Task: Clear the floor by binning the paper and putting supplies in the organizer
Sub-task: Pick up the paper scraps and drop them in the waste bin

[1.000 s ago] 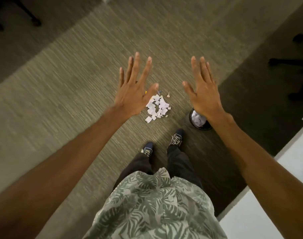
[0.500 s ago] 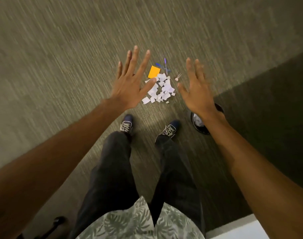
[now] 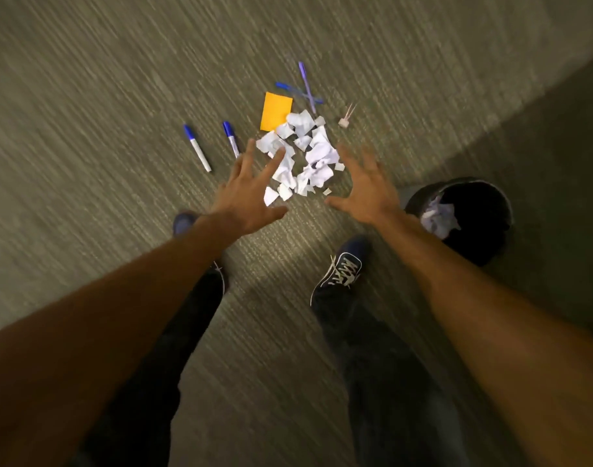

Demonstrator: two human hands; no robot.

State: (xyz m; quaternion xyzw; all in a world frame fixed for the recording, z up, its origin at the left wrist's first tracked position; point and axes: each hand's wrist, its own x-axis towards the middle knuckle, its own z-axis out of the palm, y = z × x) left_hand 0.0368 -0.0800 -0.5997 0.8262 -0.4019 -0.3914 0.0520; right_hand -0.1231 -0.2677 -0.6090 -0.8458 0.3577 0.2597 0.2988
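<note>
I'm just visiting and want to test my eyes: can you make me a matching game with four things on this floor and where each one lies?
Things:
1. orange pad
2. black bin
3. white marker
4. torn paper pile

Places:
A. between the two hands
B. farthest left
C. at the pile's far edge
D. right of the right hand

Pairs: 1-C, 2-D, 3-B, 4-A
</note>
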